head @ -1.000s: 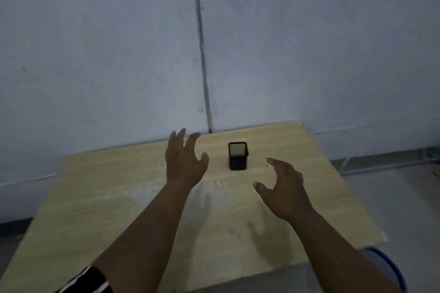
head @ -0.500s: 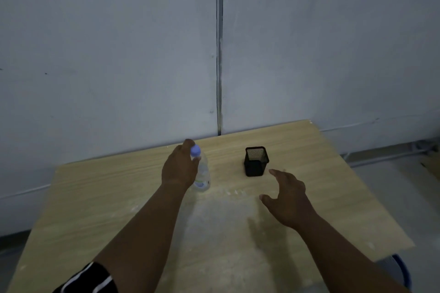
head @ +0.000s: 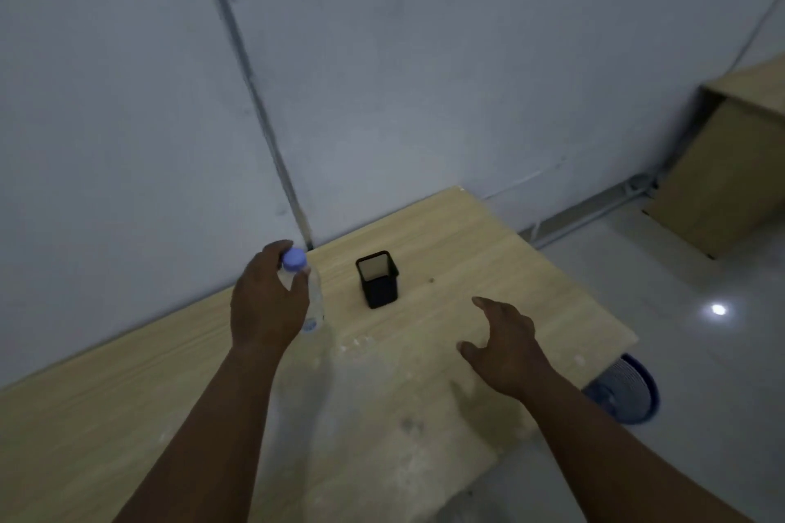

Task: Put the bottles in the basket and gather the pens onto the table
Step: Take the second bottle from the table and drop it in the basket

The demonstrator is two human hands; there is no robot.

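Note:
A clear plastic bottle [head: 313, 301] with a blue cap stands upright on the wooden table [head: 488, 268], near the wall. My left hand [head: 267, 306] is wrapped around its upper part. To its right stands a black mesh pen holder [head: 378, 284], which looks empty from here. My right hand [head: 505, 346] hovers over the table's right side, fingers apart and holding nothing. A blue-rimmed basket [head: 633, 393] sits on the floor just past the table's right edge, partly hidden by the tabletop. No pens are visible.
A grey panelled wall [head: 382, 76] runs directly behind the table. A second wooden desk [head: 722, 166] stands at the far right on the glossy floor. A cable duct runs along the wall's base.
My left hand went from open above the table to closed around the bottle. The camera has swung to the right and tilted, bringing the basket and the second desk into sight.

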